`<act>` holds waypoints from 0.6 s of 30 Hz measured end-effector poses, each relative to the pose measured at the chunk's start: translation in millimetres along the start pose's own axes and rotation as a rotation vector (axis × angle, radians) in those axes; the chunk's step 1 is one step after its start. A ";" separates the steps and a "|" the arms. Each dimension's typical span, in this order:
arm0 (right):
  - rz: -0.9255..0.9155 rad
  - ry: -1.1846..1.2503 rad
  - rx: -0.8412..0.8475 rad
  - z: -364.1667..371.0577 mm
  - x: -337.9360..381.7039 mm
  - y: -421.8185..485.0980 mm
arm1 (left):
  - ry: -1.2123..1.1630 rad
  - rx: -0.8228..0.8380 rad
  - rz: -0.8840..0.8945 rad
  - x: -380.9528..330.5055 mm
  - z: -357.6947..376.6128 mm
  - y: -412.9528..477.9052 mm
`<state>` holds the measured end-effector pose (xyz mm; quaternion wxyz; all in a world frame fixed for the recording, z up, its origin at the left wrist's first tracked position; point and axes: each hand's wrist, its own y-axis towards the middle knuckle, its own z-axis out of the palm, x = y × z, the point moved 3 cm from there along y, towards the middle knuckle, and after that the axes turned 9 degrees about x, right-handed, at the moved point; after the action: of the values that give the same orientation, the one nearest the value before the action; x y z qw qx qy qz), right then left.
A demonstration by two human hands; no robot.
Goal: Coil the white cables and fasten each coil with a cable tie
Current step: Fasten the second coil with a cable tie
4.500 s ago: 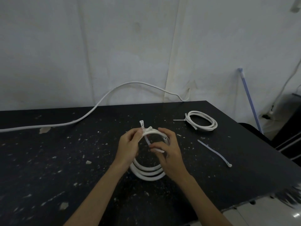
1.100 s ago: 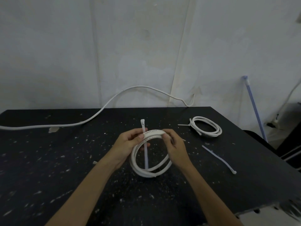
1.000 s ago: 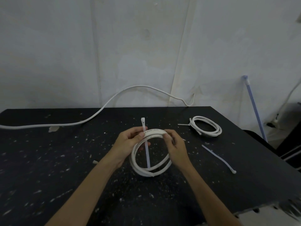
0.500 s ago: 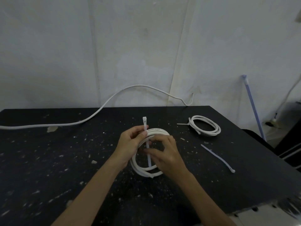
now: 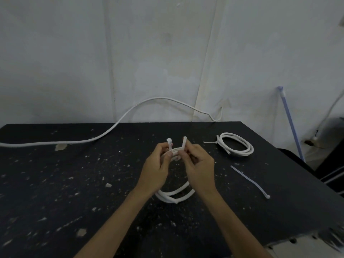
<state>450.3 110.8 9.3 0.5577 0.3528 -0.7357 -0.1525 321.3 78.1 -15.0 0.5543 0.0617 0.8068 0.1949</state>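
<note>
A white cable coil (image 5: 175, 196) stands tilted at the middle of the black table (image 5: 55, 183), its far side held up between my hands. A white cable tie (image 5: 169, 144) is looped under the coil's top. My left hand (image 5: 158, 170) pinches the tie's head end together with the coil. My right hand (image 5: 199, 168) pinches the tie's tail end, which sticks up beside the head. The two tie ends stand apart. A second coil (image 5: 235, 147), fastened with a tie, lies at the back right.
A loose cable tie (image 5: 250, 181) lies on the table to the right of my hands. A long uncoiled white cable (image 5: 104, 135) runs from the left edge up along the wall. A blue stick (image 5: 290, 123) leans against the wall on the right.
My right hand has brought the tie's tail up from under the coil, so it now stands next to the head end. The left hand kept its grip.
</note>
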 end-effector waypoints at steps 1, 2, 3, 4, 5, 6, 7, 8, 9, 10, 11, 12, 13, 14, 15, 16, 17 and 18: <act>0.047 0.043 -0.045 -0.6 0.1 0.5 | 0.010 -0.014 0.008 -0.1 0.4 -0.1; 0.097 0.116 -0.074 -0.5 0.7 1.0 | 0.013 -0.033 0.015 0.2 0.5 0.1; 0.129 0.167 -0.089 -0.6 1.3 1.3 | 0.011 -0.050 0.018 0.9 0.3 0.5; 0.139 0.179 -0.090 -0.9 2.3 1.2 | 0.007 -0.062 0.017 1.3 0.4 0.6; 0.140 0.159 -0.077 -1.8 3.4 0.8 | 0.003 -0.070 0.012 1.0 0.6 0.7; 0.147 0.149 -0.056 -2.7 3.6 0.3 | -0.002 -0.079 0.004 0.9 1.2 0.7; 0.166 0.153 -0.031 -3.9 3.9 0.0 | -0.010 -0.091 -0.003 0.2 1.8 0.6; 0.194 0.170 -0.002 -4.7 4.0 -0.3 | -0.019 -0.107 -0.006 -0.1 2.4 0.8; 0.228 0.195 0.029 -5.7 4.3 -0.6 | -0.030 -0.127 -0.005 -0.9 2.9 0.8; 0.268 0.216 0.058 -6.5 4.0 -0.6 | -0.042 -0.149 -0.004 -1.8 3.6 0.6; 0.307 0.231 0.085 -6.9 4.0 -0.4 | -0.056 -0.169 -0.007 -2.4 4.3 0.2; 0.346 0.251 0.099 -7.4 3.8 0.0 | -0.071 -0.185 -0.015 -3.4 5.0 -0.3; 0.384 0.277 0.101 -8.1 3.6 0.3 | -0.088 -0.196 -0.025 -4.2 5.8 -0.9; 0.415 0.303 0.096 -9.2 3.2 0.6 | -0.106 -0.201 -0.032 -5.2 6.6 -1.6; 0.440 0.323 0.089 -10.4 3.1 1.0 | -0.119 -0.203 -0.035 -6.3 7.4 -2.2; 0.461 0.332 0.085 -11.3 3.5 1.5 | -0.121 -0.203 -0.034 -7.0 7.8 -2.6; 0.478 0.333 0.083 -12.1 4.1 2.0 | -0.114 -0.205 -0.032 -8.0 8.0 -2.9; 0.492 0.329 0.084 -12.6 4.5 2.4 | -0.105 -0.207 -0.028 -8.6 8.3 -3.0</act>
<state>460.6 111.6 18.1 0.6746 0.2067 -0.7044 0.0771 332.6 74.6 -11.2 0.6017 0.0027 0.7531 0.2659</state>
